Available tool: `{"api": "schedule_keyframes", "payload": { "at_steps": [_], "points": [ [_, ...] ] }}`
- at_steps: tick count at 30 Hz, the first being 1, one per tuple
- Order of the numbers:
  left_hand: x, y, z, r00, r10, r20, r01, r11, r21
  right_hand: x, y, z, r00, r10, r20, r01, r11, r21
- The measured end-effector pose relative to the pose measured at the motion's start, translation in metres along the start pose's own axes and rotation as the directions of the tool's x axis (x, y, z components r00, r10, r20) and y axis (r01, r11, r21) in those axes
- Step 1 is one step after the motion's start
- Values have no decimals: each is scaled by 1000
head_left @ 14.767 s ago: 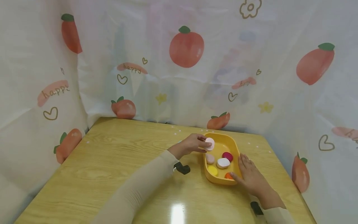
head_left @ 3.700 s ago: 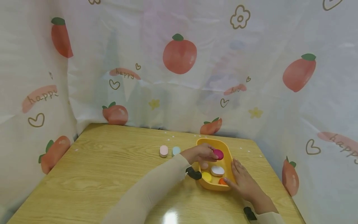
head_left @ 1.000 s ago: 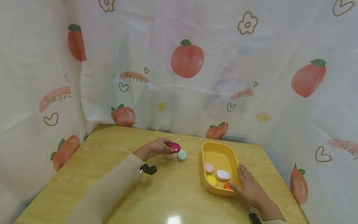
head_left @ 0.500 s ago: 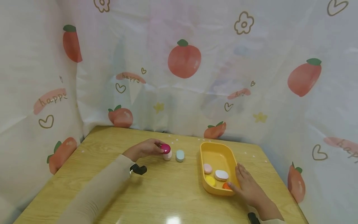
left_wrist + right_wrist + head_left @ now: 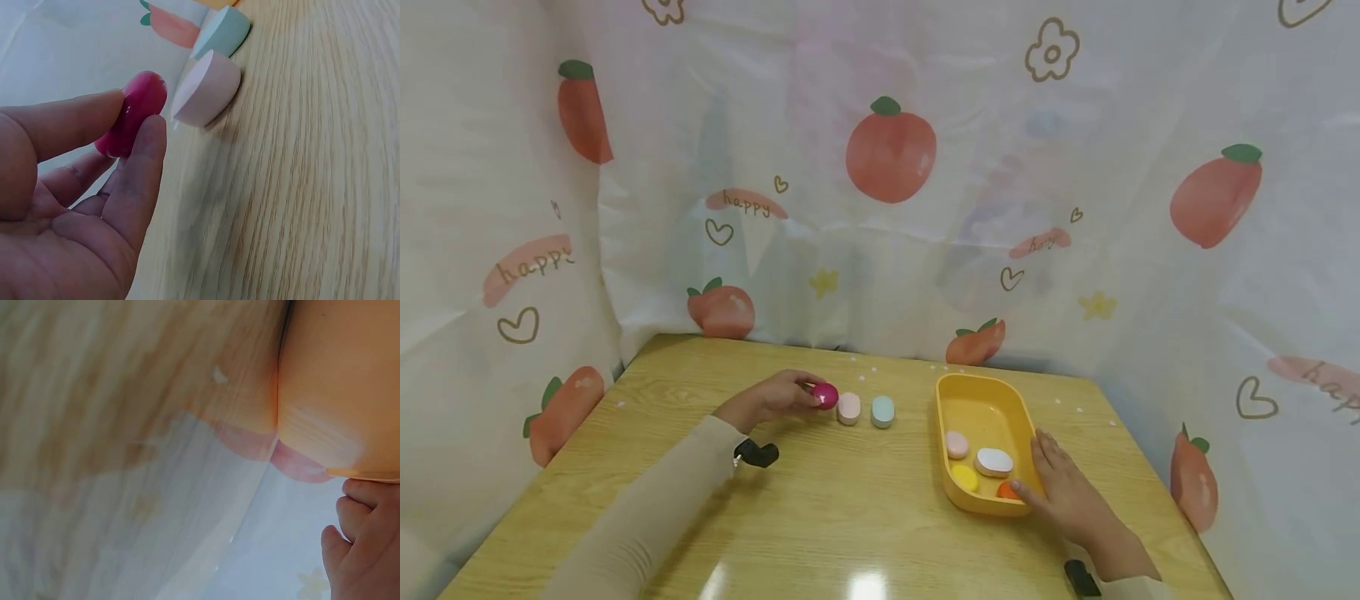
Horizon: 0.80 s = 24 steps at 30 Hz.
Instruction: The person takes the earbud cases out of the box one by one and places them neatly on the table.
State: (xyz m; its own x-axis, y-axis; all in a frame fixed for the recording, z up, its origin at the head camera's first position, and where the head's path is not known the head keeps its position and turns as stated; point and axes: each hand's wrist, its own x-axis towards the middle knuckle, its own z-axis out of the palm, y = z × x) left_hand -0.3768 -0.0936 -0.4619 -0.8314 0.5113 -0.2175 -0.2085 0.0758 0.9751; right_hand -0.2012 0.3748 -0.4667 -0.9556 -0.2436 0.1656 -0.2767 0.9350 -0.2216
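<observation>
My left hand (image 5: 772, 395) pinches a shiny magenta rounded piece (image 5: 825, 396) between thumb and fingers, just left of a pale pink oval block (image 5: 848, 408). In the left wrist view the magenta piece (image 5: 137, 109) is held by its edges, apart from the pink block (image 5: 209, 89). A mint oval block (image 5: 883, 412) stands to the right of the pink one on the table. My right hand (image 5: 1071, 492) rests along the right wall of a yellow tray (image 5: 942, 433), fingers straight and thumb over the rim.
Inside the tray lie a light pink piece (image 5: 957, 445), a white oval block (image 5: 994, 462), a yellow piece (image 5: 964, 477) and an orange piece (image 5: 1007, 491), partly hidden by the thumb. Fruit-printed cloth (image 5: 760, 258) encloses the wooden table (image 5: 820, 517) behind and at both sides.
The magenta piece has been lifted from the tray and carried left past the mint and pink blocks. Earlier, the pink block was taken from the tray. The right hand has stayed at the tray.
</observation>
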Motion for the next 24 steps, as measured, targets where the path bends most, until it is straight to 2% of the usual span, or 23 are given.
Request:
{"api": "schedule_keyframes", "payload": {
  "at_steps": [6,13,20,24],
  "points": [
    [1,-7,-8,999,10,-33,-10,1000,2,-1,0,0,999,27,29,-28,999,16],
    [1,-16,-19,994,-27,-110,33,998,49,0,-3,0,997,52,50,-53,998,24],
    [0,-18,-20,995,-40,-96,47,996,74,0,-4,-2,997,56,58,-57,998,11],
    [1,-20,-19,993,-47,-109,57,994,90,1,-5,-2,996,60,61,-61,998,13]
  ]
}}
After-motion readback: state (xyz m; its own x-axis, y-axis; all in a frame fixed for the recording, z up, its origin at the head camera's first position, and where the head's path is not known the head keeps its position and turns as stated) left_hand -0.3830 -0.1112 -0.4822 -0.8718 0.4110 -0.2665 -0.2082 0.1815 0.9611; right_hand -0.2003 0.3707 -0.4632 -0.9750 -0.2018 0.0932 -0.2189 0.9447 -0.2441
